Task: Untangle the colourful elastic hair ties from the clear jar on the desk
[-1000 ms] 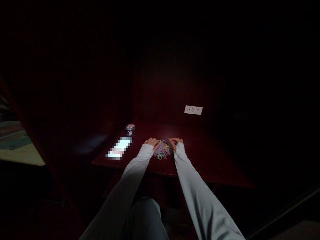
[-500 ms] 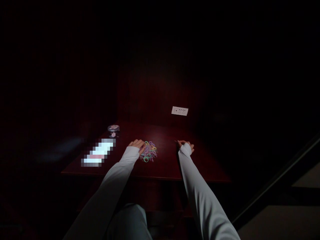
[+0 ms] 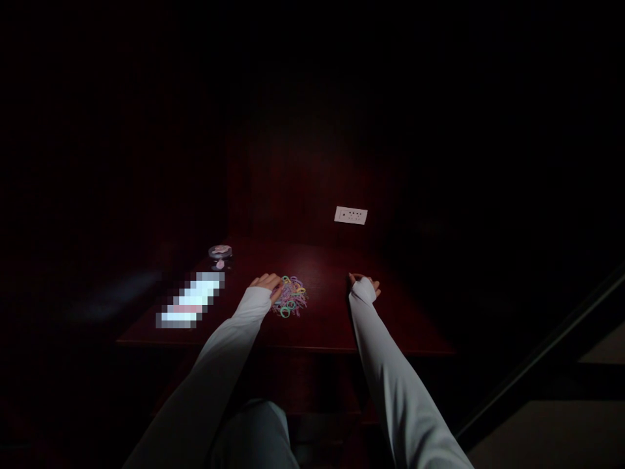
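Note:
A loose pile of pastel bands point(image 3: 291, 298), in purple, green, yellow and pink, lies on the dark red table point(image 3: 317, 335). My left hand point(image 3: 267, 284) rests at the pile's left edge, palm down, its fingers over the nearest bands; whether it grips any is too small to tell. Right of the pile, my right hand point(image 3: 364, 283) is at the table surface with thumb stretched to the left and fingers apart. Nothing can be made out in it. White sleeves reach over both wrists.
At the table's left lies a bright, pixelated flat rectangle point(image 3: 191, 301). Behind it stands a small clear round container point(image 3: 220, 253) with a pink label. A white socket plate point(image 3: 350, 215) is on the wall behind the table. The surroundings are very dark.
A thin thing at my right fingertips no longer shows, and the thumb now points out farther from the fingers. My left hand has barely moved.

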`<state>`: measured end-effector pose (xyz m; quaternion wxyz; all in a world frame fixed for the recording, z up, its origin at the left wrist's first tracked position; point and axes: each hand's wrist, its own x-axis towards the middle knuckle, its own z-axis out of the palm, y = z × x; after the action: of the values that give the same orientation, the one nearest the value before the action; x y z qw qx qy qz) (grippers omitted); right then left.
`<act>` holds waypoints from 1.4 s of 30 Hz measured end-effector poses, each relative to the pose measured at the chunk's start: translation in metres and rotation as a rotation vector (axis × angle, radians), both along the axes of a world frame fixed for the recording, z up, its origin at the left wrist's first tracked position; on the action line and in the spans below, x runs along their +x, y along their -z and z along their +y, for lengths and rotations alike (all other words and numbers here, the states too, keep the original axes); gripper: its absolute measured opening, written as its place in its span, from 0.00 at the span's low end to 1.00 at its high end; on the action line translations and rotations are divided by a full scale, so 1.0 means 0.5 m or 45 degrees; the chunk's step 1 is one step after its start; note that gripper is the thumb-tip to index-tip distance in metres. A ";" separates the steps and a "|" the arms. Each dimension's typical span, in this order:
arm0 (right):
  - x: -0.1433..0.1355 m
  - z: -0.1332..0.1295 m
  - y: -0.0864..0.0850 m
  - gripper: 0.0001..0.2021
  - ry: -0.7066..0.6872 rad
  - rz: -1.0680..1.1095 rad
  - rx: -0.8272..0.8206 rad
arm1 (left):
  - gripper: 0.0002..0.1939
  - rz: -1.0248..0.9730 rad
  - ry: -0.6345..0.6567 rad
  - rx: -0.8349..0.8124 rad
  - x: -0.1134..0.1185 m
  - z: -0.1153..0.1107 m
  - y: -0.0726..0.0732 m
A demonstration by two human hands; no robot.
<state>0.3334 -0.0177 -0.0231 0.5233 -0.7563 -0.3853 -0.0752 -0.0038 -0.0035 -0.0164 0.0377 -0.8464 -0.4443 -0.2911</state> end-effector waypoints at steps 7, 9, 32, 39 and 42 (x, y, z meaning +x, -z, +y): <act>-0.074 0.001 -0.023 0.19 -0.227 -0.188 0.013 | 0.09 0.019 0.033 -0.063 -0.004 -0.016 -0.025; -0.123 0.003 -0.023 0.18 -0.492 -0.281 0.004 | 0.09 0.019 0.038 -0.061 -0.005 -0.017 -0.030; -0.266 0.024 -0.010 0.10 -1.018 -0.511 -0.155 | 0.08 0.024 0.063 -0.035 -0.003 0.004 -0.014; -0.263 0.006 -0.014 0.08 -1.017 -0.568 -0.057 | 0.10 0.019 0.122 -0.034 -0.012 0.000 -0.021; -0.265 0.011 -0.011 0.10 -1.006 -0.540 -0.083 | 0.10 0.030 0.115 -0.075 -0.009 -0.007 -0.028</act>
<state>0.2007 -0.0123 -0.0179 0.3971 -0.5351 -0.7455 -0.0106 -0.0083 -0.0068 -0.0022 0.0047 -0.8696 -0.4138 -0.2693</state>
